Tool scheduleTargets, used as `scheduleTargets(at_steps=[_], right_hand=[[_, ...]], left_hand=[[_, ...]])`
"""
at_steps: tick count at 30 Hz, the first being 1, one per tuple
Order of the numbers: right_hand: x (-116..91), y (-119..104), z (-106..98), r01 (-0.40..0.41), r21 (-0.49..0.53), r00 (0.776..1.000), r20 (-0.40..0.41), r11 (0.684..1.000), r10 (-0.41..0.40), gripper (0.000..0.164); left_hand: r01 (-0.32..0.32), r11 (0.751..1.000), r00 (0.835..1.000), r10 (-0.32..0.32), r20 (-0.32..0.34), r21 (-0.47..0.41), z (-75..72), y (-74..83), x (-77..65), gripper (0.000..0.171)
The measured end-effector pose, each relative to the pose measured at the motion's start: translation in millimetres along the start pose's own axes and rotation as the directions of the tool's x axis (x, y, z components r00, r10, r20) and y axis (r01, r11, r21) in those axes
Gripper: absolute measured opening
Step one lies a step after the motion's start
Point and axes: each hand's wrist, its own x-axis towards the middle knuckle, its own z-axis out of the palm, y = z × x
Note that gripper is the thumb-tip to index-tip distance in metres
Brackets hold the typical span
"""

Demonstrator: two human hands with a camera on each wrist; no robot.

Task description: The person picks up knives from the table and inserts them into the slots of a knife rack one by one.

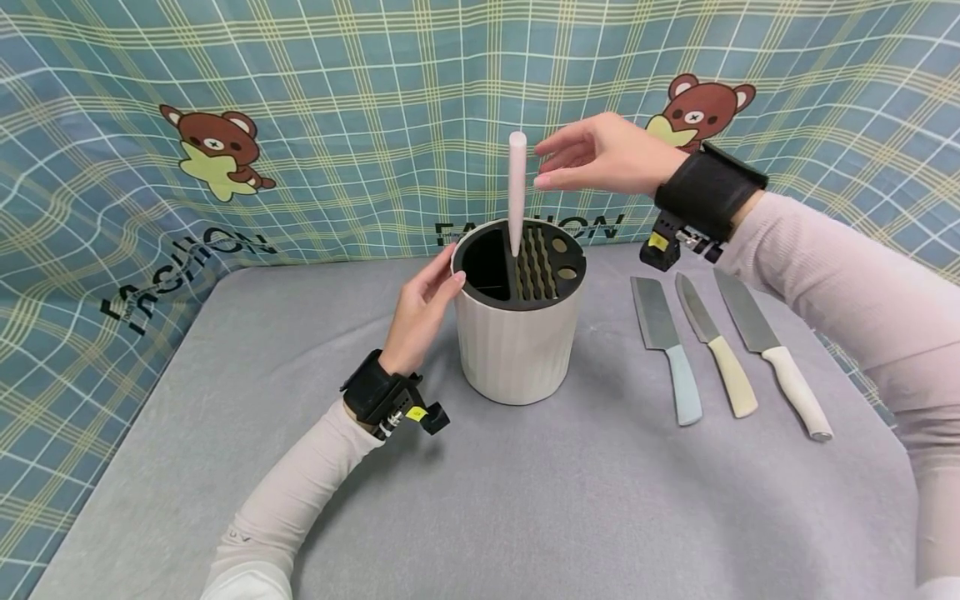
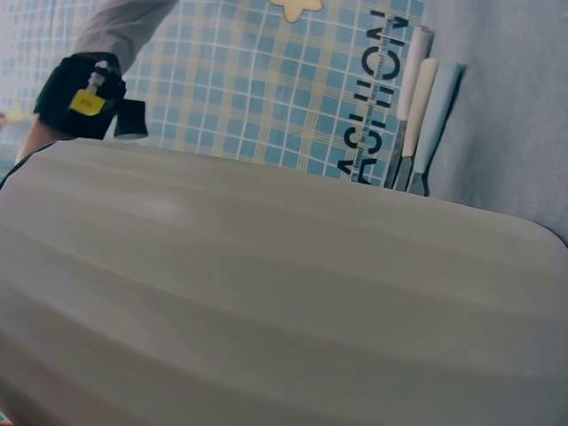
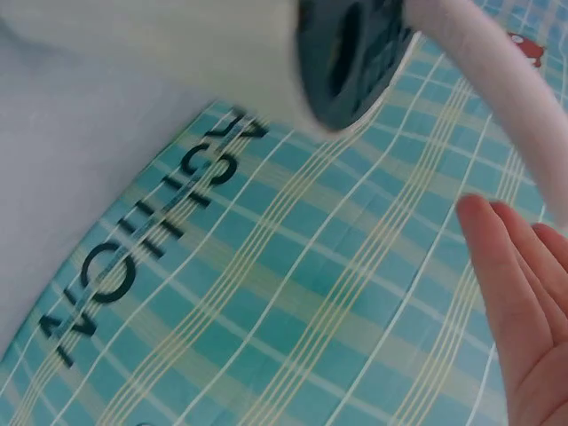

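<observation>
A white ribbed knife holder [image 1: 517,354] with a black slotted top stands upright on the table. An upright pink handle [image 1: 517,187] rises from a slot near its middle; whatever lies below is hidden inside. My left hand [image 1: 422,312] rests against the holder's left side, thumb and fingers at the rim. To the right of the pink handle, my right hand [image 1: 600,154] hovers in the air, fingers extended and a small gap from the handle. In the right wrist view, the fingers [image 3: 506,284] hold nothing.
Right of the holder lie three knives side by side: a cleaver with a light blue handle [image 1: 683,387], a narrow knife with a cream handle [image 1: 732,379] and a larger knife with a white handle [image 1: 797,392]. A plaid cloth [image 1: 360,125] hangs behind the grey table [image 1: 525,500].
</observation>
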Motion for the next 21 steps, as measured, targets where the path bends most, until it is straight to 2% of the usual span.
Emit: scheduleTargets(at_steps=[4,7,14,21], right_hand=[[-13.1,11.7,-4.3,0.037,-0.027,0.997,-0.068,0.999,-0.039,0.06],[-22.0,20.5,-6.6,0.029,-0.029,0.995,-0.096,0.999,-0.032,0.061],[-37.2,49.2,-6.6,-0.016,-0.054,0.996,-0.083,0.998,0.011,0.065],[-56.9,83.9,2.1,-0.035,-0.079,0.998,-0.05,0.996,0.031,0.061]], left_hand=[[0.002,1.0,1.0,-0.002,0.0,-0.002,0.4,-0.1,0.1,0.051],[0.004,1.0,1.0,-0.004,-0.002,-0.004,0.4,-0.5,0.5,0.052],[0.004,1.0,1.0,-0.004,-0.01,-0.005,0.3,-1.2,1.5,0.052],[0.004,1.0,1.0,-0.004,-0.003,-0.006,0.1,-2.4,0.8,0.051]])
